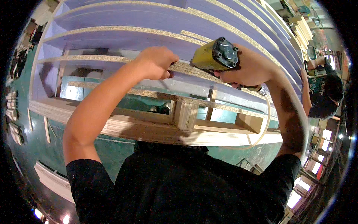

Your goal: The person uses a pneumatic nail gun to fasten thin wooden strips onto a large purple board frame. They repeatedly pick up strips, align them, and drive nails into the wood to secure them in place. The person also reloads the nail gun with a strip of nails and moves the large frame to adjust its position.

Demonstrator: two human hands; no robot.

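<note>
My right hand (251, 69) is wrapped round the handle of a yellow and black air nail gun (214, 56), whose pale hose (267, 119) curves down beside my forearm. The gun sits over a long chipboard strip (194, 71); its nose is hidden, so I cannot tell whether it touches. Left of the gun, my left hand (156, 63) closes over the same strip, thumb and fingers on its two sides. Both hands are above a large wooden frame with pale purple panels (141, 39) between rows of chipboard edges.
A thick layered plywood rail (149, 130) runs close in front of my body, with a wooden block (186, 115) behind it. At the far right another person (324, 93) leans over the frame. Stacked timber strips (302, 31) lie beyond. Boards (54, 181) rest on the green floor at left.
</note>
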